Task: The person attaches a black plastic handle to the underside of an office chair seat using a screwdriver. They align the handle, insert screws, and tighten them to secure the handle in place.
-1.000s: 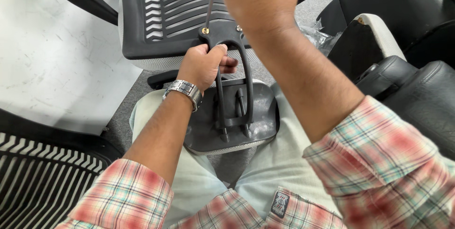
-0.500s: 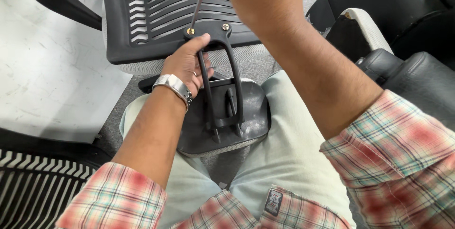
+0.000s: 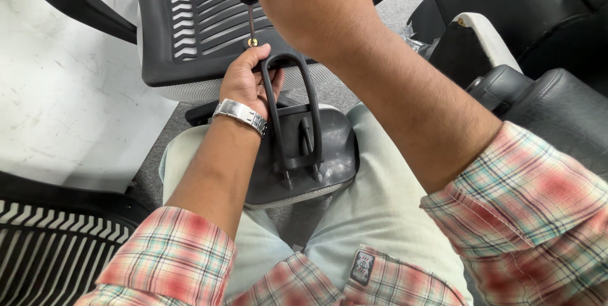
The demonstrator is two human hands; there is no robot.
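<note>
The left hand [image 3: 246, 81], a metal watch [image 3: 239, 114] on its wrist, has its fingers curled shut around the top of a black looped bracket [image 3: 292, 113] standing on a grey headrest pad [image 3: 329, 154] across the person's lap. At twelve o'clock the right hand [image 3: 316, 2] is closed around a screwdriver [image 3: 251, 24], the handle mostly hidden inside the fist and cut by the frame edge, so only the thin shaft shows, its tip on a brass screw [image 3: 253, 42] where the bracket meets the slatted black chair back [image 3: 196, 21]. A striped chair [image 3: 44, 249] lies at eight o'clock, half out of view.

Black looped bracket [image 3: 292, 113] upright against slatted chair back [image 3: 190, 21]; screwdriver [image 3: 251, 24] at its screw.
</note>
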